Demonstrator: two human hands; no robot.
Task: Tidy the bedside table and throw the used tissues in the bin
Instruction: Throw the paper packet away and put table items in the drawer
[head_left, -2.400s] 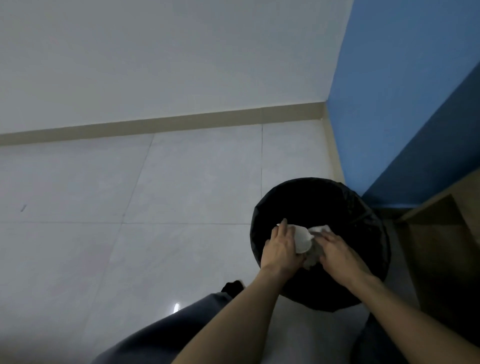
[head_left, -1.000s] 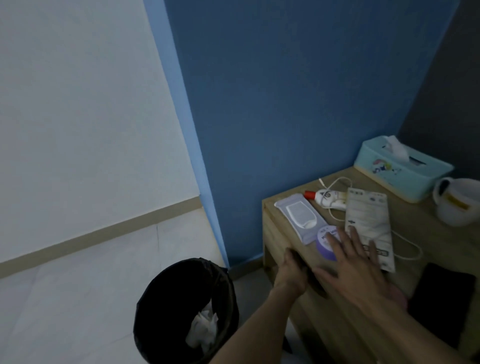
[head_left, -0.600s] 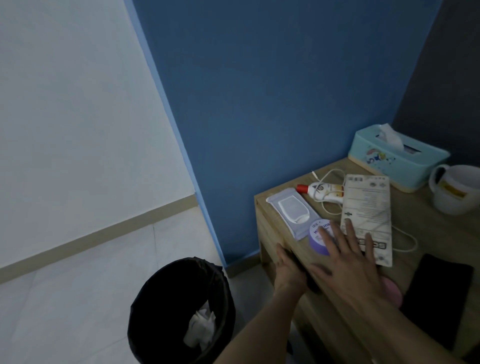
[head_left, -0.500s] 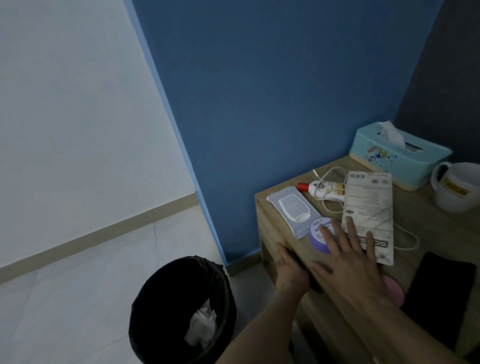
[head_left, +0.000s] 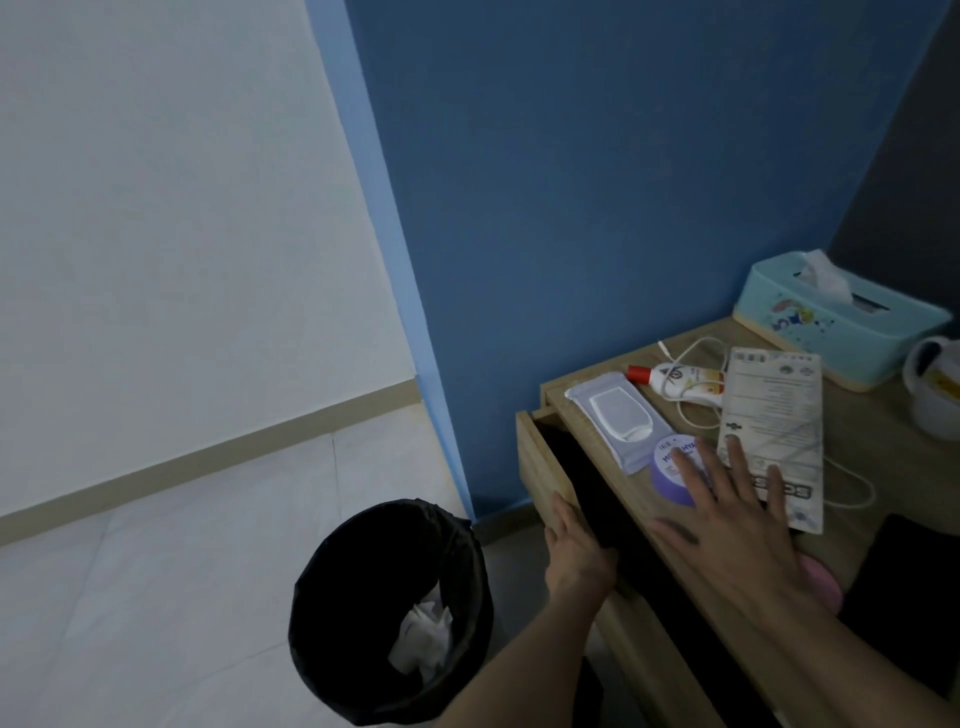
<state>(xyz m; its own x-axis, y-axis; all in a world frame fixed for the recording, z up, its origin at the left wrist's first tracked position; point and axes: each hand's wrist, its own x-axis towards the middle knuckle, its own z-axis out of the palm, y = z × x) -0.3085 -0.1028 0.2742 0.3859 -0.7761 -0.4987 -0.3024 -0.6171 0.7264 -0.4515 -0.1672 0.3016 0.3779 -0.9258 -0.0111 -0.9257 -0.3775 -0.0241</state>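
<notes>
The wooden bedside table (head_left: 862, 441) stands against the blue wall at right. Its top drawer (head_left: 540, 462) is pulled partly out, dark inside. My left hand (head_left: 576, 556) grips the drawer's front edge. My right hand (head_left: 737, 525) lies flat with spread fingers on the tabletop, over a purple round tin (head_left: 672, 465) and the lower end of a white flat pouch (head_left: 774, 421). A black bin (head_left: 332, 639) on the floor at left holds crumpled white tissues (head_left: 423, 639).
On the table lie a wet-wipes pack (head_left: 618, 421), a small white bottle with a red cap (head_left: 675, 382), a white cable (head_left: 852, 488), a teal tissue box (head_left: 841, 327), a white mug (head_left: 935, 395), a pink thing (head_left: 826, 587) and a black flat thing (head_left: 909, 582).
My view swung from the bin to the table. In the last half second my left hand has pulled the top drawer out a little; my right hand stays flat on the tabletop.
</notes>
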